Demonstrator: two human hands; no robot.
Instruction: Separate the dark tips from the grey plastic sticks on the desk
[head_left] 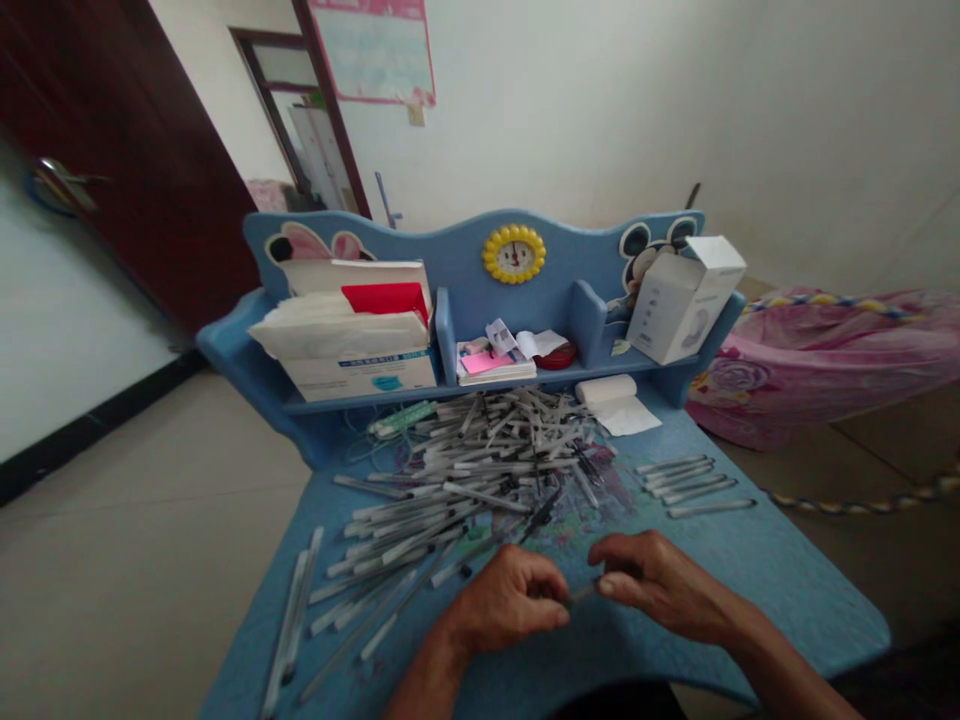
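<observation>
Close to the desk's front edge, a thin translucent pen (583,594) spans the gap between my two hands. My left hand (510,598) pinches one end between thumb and fingers. The other end sits in the closed thumb and fingers of my right hand (660,583); both ends are covered by the fingers. Beyond my hands lies a big jumbled pile of clear pens (495,440) with dark tips. Looser pens (390,535) fan out left of my left hand. Several pens (694,490) lie in a neat row past my right hand.
A blue desk (787,590) carries a raised shelf with a mask box (360,375) full of papers, a stack of booklets (495,370) and a white carton (682,305). A white paper roll (611,395) lies under the shelf. Pink fabric (825,370) hangs beyond the right side.
</observation>
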